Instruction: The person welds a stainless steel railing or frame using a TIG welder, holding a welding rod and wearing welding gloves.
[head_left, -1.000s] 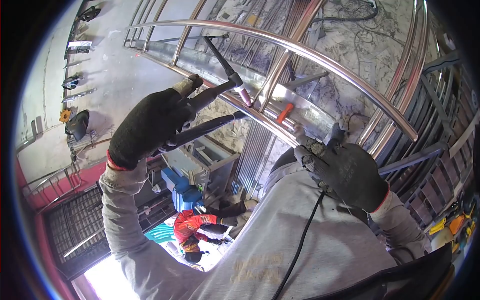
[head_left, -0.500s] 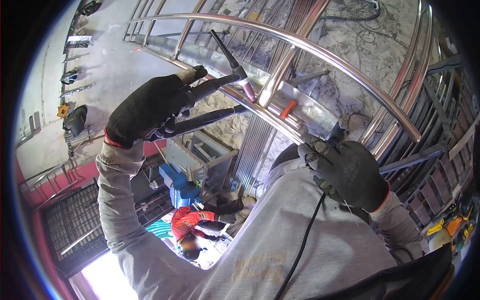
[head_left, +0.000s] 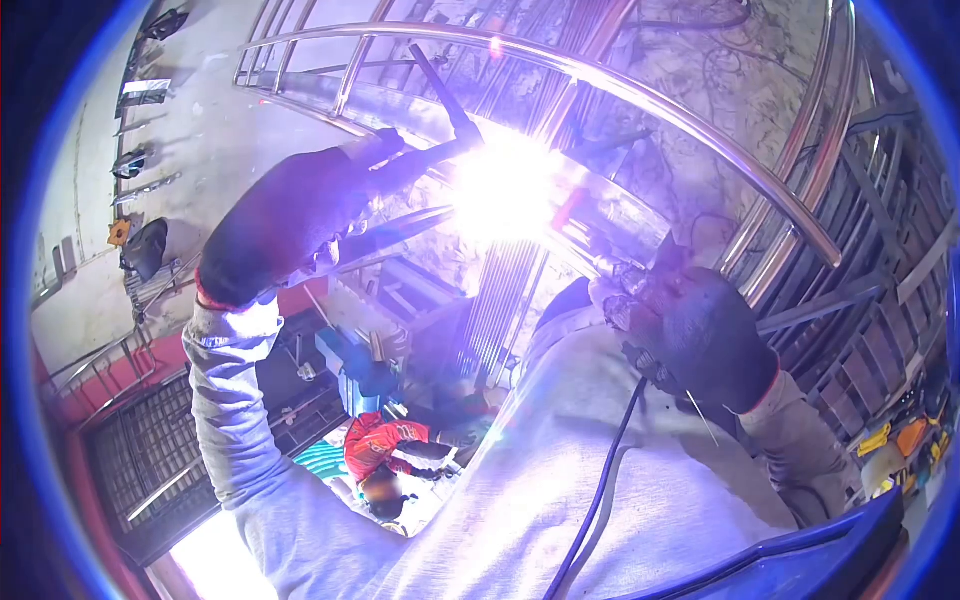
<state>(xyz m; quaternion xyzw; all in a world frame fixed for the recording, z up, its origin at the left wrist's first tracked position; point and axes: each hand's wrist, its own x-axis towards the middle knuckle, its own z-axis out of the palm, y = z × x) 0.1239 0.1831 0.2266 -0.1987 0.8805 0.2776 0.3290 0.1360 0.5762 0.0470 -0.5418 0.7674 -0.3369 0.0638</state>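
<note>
My gloved left hand [head_left: 285, 225] is closed on the handle of a welding torch [head_left: 455, 145]. At the torch's front end a white-violet glare [head_left: 510, 190] hides the nozzle and the part of the steel railing [head_left: 690, 115] there. Nearer my body, my gloved right hand [head_left: 700, 335] is closed on a thin rod [head_left: 702, 418], whose tail sticks out below the fingers; its other end cannot be made out. The fingers of this hand are close to the railing's lower bar. A reddish piece [head_left: 575, 208] shows beside the glare.
Curved steel tubes [head_left: 800, 165] and stacked metal frames [head_left: 850, 340] stand at the right. A black cable [head_left: 607, 485] runs over my grey shirt. Beyond my left arm, a person in red [head_left: 380, 445] is near a blue machine [head_left: 355, 370]. Tools hang on the wall [head_left: 80, 170].
A bright arc has lit at the torch's tip, washing out the joint and tinting the scene violet. Both hands have kept their grips, with only a slight shift in view.
</note>
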